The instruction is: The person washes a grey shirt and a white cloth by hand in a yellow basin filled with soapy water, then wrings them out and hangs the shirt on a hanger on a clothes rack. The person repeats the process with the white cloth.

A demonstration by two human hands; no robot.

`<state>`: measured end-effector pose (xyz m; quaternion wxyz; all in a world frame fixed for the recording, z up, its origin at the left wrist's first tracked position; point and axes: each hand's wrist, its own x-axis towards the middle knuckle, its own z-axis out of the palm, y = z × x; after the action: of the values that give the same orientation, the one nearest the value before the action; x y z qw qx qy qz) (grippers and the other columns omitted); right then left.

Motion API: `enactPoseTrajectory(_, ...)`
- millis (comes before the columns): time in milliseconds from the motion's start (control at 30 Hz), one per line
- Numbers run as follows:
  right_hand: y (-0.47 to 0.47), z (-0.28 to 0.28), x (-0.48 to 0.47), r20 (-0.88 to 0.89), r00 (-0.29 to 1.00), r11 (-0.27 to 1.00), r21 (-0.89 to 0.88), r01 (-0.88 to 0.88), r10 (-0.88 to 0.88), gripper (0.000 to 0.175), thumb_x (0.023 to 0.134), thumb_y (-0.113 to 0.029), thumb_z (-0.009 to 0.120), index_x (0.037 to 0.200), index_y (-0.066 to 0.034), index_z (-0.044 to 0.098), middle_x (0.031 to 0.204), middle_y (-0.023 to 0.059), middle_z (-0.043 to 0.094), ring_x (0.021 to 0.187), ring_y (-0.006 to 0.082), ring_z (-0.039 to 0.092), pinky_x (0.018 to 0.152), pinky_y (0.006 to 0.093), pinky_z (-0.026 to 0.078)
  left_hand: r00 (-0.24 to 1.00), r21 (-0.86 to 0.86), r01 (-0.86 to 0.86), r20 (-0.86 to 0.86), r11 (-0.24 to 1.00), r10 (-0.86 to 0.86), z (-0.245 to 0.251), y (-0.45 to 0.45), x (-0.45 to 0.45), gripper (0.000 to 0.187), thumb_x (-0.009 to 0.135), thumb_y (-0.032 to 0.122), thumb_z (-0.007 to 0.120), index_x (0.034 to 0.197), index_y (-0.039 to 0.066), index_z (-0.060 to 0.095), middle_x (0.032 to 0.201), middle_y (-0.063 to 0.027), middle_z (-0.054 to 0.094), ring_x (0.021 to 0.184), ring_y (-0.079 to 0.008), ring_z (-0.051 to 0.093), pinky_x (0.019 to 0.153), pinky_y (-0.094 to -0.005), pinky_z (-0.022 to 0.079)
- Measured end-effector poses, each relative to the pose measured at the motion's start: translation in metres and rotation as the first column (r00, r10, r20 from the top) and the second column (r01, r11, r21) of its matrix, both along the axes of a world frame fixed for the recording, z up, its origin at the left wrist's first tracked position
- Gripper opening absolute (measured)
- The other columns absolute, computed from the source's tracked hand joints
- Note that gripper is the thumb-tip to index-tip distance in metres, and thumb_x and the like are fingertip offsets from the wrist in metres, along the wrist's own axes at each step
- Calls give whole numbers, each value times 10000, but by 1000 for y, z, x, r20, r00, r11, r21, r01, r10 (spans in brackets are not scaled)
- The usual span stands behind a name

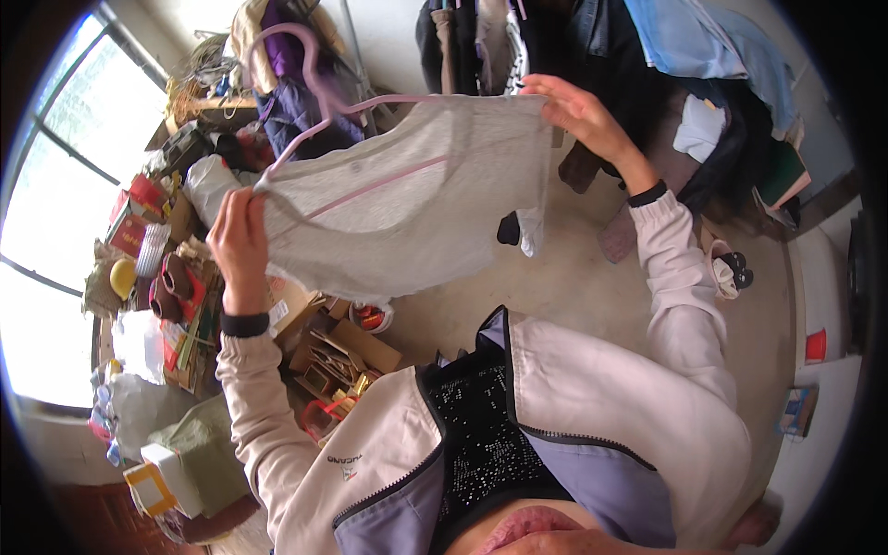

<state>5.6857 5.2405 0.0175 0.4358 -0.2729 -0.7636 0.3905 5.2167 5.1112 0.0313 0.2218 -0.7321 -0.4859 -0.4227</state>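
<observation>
A thin, light grey knit top (388,201) is spread out before me on a pink clothes hanger (316,76). The hanger's hook points up and away, and its lower bar shows through the sheer fabric. My left hand (238,239) grips one shoulder of the top together with that end of the hanger. At the opposite shoulder is my right hand (590,118), fingers extended and apart; whether it touches the cloth's corner I cannot tell. The hem hangs loose over the floor.
Clothes on hangers (472,48) hang behind the top, with light blue garments (694,35) at the right. Cardboard boxes (368,343), bags and a yellow ball-like object (123,279) crowd the left beneath a window (55,173). Shoes (732,270) stand on the concrete floor (569,298).
</observation>
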Motion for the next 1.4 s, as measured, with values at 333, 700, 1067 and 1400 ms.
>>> enactPoseTrajectory(333, 8, 2, -5, 90, 994, 995, 85, 52, -60, 362, 991, -228, 639, 1297, -36, 618, 1158, 7, 655, 1034, 88, 589, 884, 243, 474, 997, 48, -61, -49, 997, 64, 11, -5, -20, 38, 945, 56, 622, 958, 20, 620, 807, -152, 575, 673, -351, 589, 613, -365, 488)
enactPoseTrajectory(700, 2, 44, -89, 330, 936, 853, 517, -70, -123, 224, 964, -119, 654, 1178, -53, 662, 1015, 50, 719, 878, 122, 678, 782, 253, 521, 996, 82, -78, -46, 994, 82, 12, 0, -43, 68, 919, 109, 684, 948, 53, 658, 816, -113, 648, 658, -293, 633, 610, -316, 511)
enactPoseTrajectory(1067, 43, -9, -52, 69, 991, 992, 58, 108, -112, 288, 1012, -238, 611, 1220, -41, 636, 982, -28, 676, 911, 26, 621, 783, 222, 513, 991, 20, -124, 47, 992, 123, 9, -8, -74, 94, 931, 129, 681, 956, 39, 663, 783, -129, 624, 630, -273, 602, 613, -315, 495)
enactPoseTrajectory(1400, 50, 21, -59, 126, 986, 979, 183, 87, -111, 395, 1045, -284, 535, 1314, -5, 609, 1150, 70, 696, 1054, 130, 648, 911, 250, 490, 994, 11, -81, 74, 997, 80, 5, 27, -61, 91, 910, 117, 688, 893, 36, 648, 766, -116, 604, 603, -275, 587, 572, -322, 475)
